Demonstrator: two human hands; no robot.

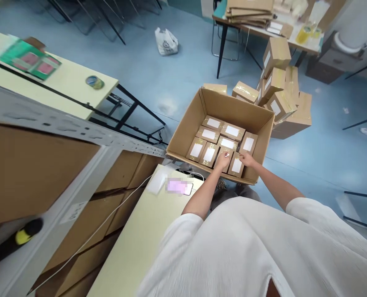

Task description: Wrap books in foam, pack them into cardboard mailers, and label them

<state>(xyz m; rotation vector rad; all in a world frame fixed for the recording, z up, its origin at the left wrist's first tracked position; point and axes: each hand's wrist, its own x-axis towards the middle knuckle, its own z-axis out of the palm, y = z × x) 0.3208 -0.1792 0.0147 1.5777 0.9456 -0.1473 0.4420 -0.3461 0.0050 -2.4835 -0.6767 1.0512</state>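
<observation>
Fingers [224, 154] of the left hand [223, 160] and right hand [247, 159] curl over labelled boxes [209, 154] inside an open carton [240, 105]; whether they grasp anything, I cannot tell.

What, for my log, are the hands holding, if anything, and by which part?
Cannot tell: left hand and right hand are over small brown cardboard boxes, grip unclear.

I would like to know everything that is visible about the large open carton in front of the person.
The large open carton is brown, apparently corrugated cardboard, with four walls around an open top. It looks upright, just past the end of the cream desk; what supports it is hidden. Nine small taped boxes show inside, and the left hand and right hand reach in over the near ones.
</observation>
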